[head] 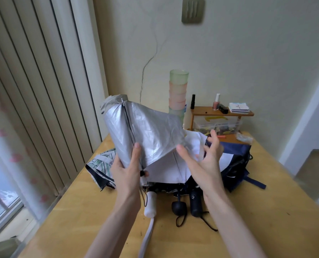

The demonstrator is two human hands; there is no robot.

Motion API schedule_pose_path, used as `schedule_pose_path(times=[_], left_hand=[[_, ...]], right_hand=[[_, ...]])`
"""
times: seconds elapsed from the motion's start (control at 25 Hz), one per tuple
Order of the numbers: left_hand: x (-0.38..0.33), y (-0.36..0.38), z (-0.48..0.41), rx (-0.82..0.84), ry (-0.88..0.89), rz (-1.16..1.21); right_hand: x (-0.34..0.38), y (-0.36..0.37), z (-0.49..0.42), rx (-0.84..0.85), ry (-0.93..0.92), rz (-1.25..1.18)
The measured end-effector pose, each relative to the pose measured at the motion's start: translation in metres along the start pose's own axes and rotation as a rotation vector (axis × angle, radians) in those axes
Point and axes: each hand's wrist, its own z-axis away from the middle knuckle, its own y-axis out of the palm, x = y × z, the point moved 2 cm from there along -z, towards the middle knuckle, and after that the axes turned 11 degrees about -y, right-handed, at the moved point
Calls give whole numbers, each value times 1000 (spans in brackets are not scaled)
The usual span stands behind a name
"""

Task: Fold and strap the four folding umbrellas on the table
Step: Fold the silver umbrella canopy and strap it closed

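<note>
While the left hand [127, 170] curls its fingers [136, 151] round the gathered side of the silver umbrella [147, 131], held up over the tabletop [266, 220], the right hand [201, 161] hangs at the loose panel, spread wide and holding nothing. If the left grip slackens, that free cloth could spring out and undo the pleats. The patterned umbrella [102, 162] and navy umbrella [236, 164] lie unstrapped beneath, where a low sweep could snag them.

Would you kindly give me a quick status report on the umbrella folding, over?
Left hand grips silver umbrella, tip up. Right hand open at its loose cloth. Not strapped yet. Navy umbrella lies loose behind.
</note>
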Motion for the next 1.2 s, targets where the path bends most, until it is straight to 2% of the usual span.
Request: schedule_pose_path(times=[0.08, 0.12, 0.2, 0.32, 0.4, 0.56, 0.76, 0.92, 1.08, 1.2], left_hand=[[-6, 11, 0, -11, -1, 14], [-6, 15, -1, -10, 3, 13], [-7, 21, 0, 11, -7, 8], [-5, 27, 2, 95, -85, 53], [-5, 32, 3, 153, -166, 124], [-6, 37, -2, 222, -232, 150], [-10, 30, -21, 294, -142, 31], [-17, 20, -34, 325, -54, 72], [-18, 15, -37, 372, -62, 130], [-14, 15, -40, 344, -57, 110]], right_hand=[[3, 0, 2, -66, -292, 298], [8, 1, 4, -75, -429, 370], [17, 5, 9, 18, -576, 346], [21, 20, 22, 346, -471, 243], [15, 30, 28, 465, -411, 284], [5, 41, 31, 456, -350, 153], [-5, 35, 26, 399, -291, 49], [-7, 20, 19, 477, -246, -11], [-10, 19, 21, 509, -128, -147], [-17, 23, 25, 570, -53, -183]])
